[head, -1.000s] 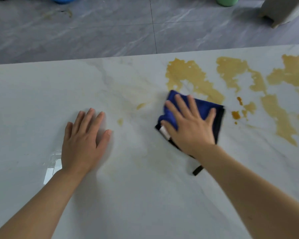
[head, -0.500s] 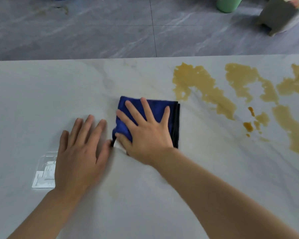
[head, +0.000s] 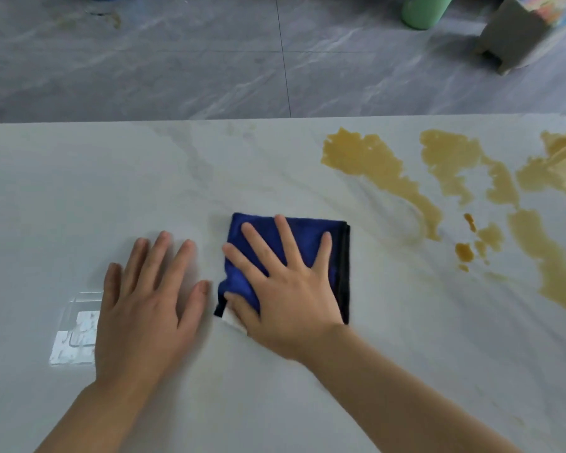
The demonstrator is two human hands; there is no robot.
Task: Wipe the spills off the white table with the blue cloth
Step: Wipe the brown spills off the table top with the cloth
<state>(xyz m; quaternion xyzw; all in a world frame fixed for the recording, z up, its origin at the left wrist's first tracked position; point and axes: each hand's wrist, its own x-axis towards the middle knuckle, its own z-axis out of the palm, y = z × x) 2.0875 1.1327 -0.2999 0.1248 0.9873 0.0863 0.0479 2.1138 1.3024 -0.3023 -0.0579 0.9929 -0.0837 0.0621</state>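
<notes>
A folded blue cloth [head: 307, 230] with a black edge lies on the white marbled table [head: 79, 197], near its middle. My right hand [head: 285, 289] presses flat on the cloth with its fingers spread and straight. My left hand [head: 147, 305] rests flat on the bare table just left of the cloth, fingers straight. Yellow-brown spills [head: 373, 161] cover the table's right part, with more patches [head: 549, 256] toward the right edge. Faint smears show between the cloth and the spills.
A bright window reflection [head: 74, 338] shows on the table left of my left hand. Beyond the far table edge is grey tiled floor with a green container [head: 422, 11] and a grey box-like object [head: 530, 31] at the upper right.
My right hand has slid the cloth left, away from the spills, to a spot beside my left hand, then held there. My left hand has stayed in place.
</notes>
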